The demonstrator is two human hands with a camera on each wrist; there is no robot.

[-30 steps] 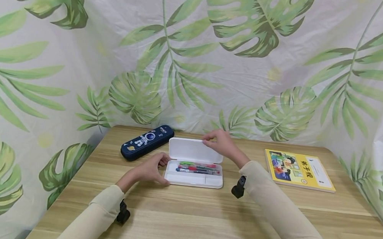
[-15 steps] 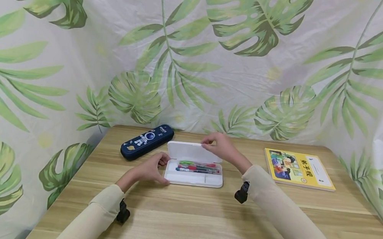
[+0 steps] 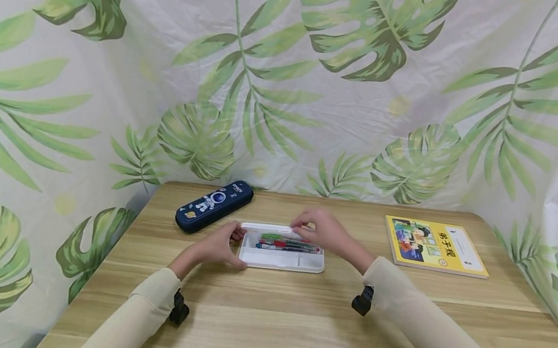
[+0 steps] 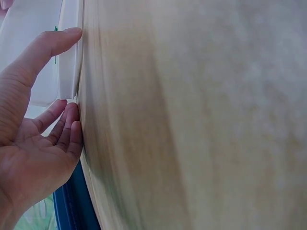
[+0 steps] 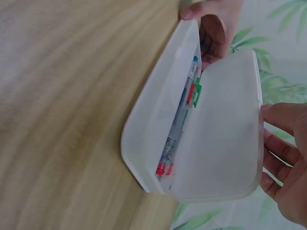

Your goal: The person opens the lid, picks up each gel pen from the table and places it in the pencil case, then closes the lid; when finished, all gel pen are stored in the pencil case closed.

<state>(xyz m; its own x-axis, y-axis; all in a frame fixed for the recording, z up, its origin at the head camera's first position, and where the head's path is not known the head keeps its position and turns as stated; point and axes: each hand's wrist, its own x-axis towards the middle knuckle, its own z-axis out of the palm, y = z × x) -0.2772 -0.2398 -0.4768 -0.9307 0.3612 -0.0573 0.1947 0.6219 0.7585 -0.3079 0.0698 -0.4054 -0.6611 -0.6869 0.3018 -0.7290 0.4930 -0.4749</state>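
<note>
A white plastic pencil case (image 3: pixel 270 260) lies in the middle of the table, with several pens (image 3: pixel 279 245) in its back compartment. Its lid (image 5: pixel 223 129) is partly raised on the far side, as the right wrist view shows. My left hand (image 3: pixel 218 245) holds the case's left end, the thumb at the front corner and the fingers bent by the left side. With my right hand (image 3: pixel 324 231) I pinch the lid's free edge between thumb and fingers. Red and blue-green pen ends show in the right wrist view.
A dark blue zip case (image 3: pixel 214 207) with an astronaut print lies at the back left, close behind my left hand. At the right rests a yellow book (image 3: pixel 435 247). A leaf-patterned cloth (image 3: pixel 285 113) hangs behind the wooden table (image 3: pixel 264 329).
My right hand has brought the lid forward and down from its upright lean, so it stands lower over the pens. The left hand has stayed at the case's left end.
</note>
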